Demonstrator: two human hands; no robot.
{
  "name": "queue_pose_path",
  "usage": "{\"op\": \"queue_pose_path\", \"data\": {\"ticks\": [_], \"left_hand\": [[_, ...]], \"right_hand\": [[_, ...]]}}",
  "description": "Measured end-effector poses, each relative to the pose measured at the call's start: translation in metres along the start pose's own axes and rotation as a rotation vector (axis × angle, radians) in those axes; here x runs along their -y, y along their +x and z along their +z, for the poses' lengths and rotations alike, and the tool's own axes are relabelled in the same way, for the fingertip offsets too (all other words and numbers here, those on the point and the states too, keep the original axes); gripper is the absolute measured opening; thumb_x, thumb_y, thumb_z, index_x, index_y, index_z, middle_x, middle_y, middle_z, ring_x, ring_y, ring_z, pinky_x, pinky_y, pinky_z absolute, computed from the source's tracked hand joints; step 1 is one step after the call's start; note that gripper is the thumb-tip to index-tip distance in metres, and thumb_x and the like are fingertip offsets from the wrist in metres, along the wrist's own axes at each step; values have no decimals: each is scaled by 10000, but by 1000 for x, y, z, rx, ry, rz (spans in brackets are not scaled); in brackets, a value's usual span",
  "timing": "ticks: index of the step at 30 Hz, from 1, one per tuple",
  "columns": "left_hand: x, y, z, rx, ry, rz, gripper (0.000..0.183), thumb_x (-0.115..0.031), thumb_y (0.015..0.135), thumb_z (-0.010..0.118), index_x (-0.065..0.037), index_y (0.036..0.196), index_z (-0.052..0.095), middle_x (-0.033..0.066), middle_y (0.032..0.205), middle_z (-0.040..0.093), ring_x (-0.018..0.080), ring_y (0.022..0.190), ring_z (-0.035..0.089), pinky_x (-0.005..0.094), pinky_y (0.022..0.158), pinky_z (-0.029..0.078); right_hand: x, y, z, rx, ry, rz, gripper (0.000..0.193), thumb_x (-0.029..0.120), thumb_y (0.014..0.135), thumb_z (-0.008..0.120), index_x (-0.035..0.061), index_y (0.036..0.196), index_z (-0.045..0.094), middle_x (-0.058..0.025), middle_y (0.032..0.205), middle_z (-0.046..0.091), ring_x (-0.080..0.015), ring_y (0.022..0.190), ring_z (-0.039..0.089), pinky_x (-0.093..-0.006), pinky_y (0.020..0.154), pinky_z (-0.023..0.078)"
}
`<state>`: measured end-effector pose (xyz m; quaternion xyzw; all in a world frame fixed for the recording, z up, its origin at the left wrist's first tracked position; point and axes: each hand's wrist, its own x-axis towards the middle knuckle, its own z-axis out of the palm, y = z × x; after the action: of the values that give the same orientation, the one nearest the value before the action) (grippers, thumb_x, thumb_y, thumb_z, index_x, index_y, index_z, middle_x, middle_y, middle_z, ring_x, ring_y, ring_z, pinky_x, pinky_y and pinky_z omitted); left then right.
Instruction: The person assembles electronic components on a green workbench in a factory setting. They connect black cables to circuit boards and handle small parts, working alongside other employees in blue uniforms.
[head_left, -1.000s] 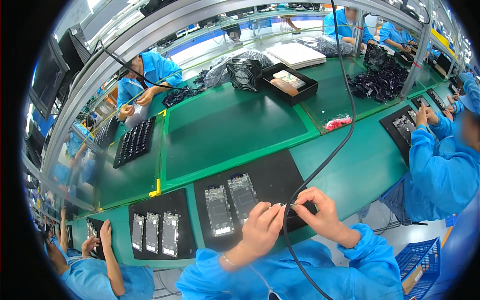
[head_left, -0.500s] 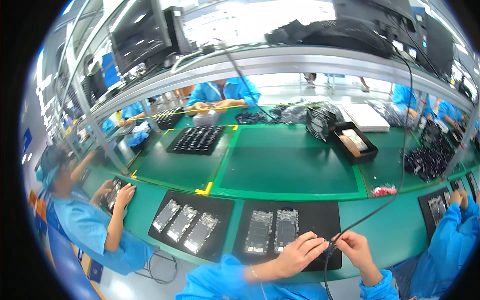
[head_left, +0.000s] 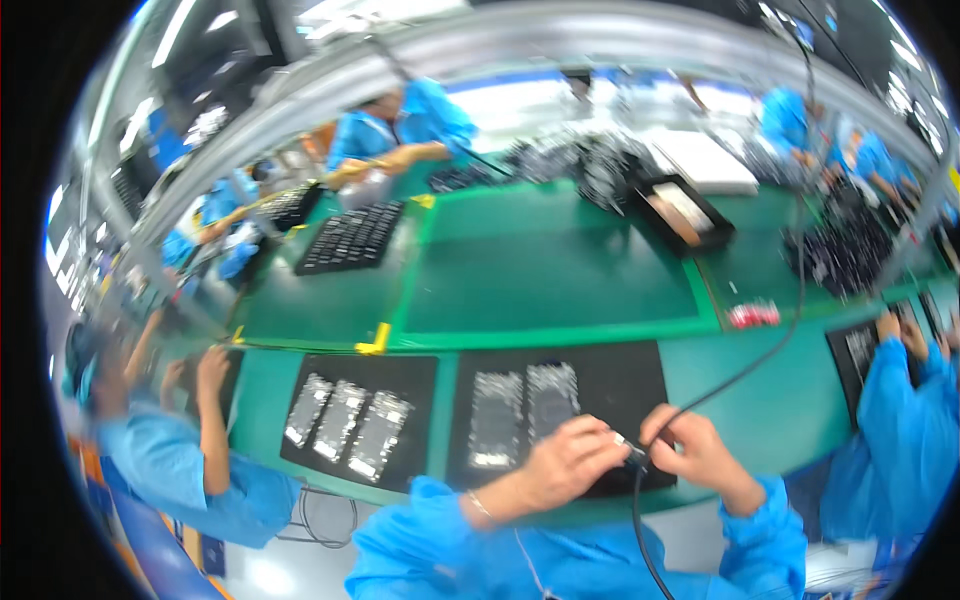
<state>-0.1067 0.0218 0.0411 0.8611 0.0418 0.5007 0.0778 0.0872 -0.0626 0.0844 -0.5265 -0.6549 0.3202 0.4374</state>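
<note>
Small part (head_left: 634, 456): pinched by our left hand (head_left: 570, 465), at its fingertips.
Right hand (head_left: 703, 455): fingers beside it; grasp we cannot tell.
Cable (head_left: 740, 374): crosses before right fingertips.
Boards (head_left: 496, 418): beyond left fingers.

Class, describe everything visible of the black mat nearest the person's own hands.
The black mat is flat, roughly rectangular and matte-looking; blur hides its texture. It lies on the green table. Two flat grey panels rest side by side toward its left. The left hand hides part of its near side; contact is unclear.
</note>
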Motion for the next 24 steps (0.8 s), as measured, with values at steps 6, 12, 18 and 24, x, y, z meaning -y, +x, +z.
{"op": "queue_pose_path", "data": {"ticks": [6,12,18,24], "left_hand": [[3,-7,-6,29,-25,-24,487,-71,578,838,-114,999,598,35,994,547,259,915,575,300,690,533],[18,13,0,106,-24,-200,503,-113,623,817,-97,1069,585,74,1022,558,289,961,566,359,785,510],[65,29,60,438,-91,-550,532,-91,680,743,-63,1162,519,125,1108,520,324,1094,468,395,930,429],[92,29,53,711,135,-666,706,-331,672,778,11,1215,484,163,1189,512,332,1152,441,402,1008,370]], "right_hand": [[-17,11,9,28,205,143,88,64,801,566,25,880,562,-68,841,568,-163,749,575,-294,660,463],[-54,19,7,-244,235,92,47,66,873,556,28,880,529,-31,806,544,-116,730,550,-269,671,480],[-54,23,-4,-531,291,181,47,68,917,528,33,899,501,0,718,499,-66,616,494,-225,600,462],[-66,13,-4,-523,432,202,50,60,910,534,23,894,504,-18,732,527,-74,627,523,-225,594,467]]}}
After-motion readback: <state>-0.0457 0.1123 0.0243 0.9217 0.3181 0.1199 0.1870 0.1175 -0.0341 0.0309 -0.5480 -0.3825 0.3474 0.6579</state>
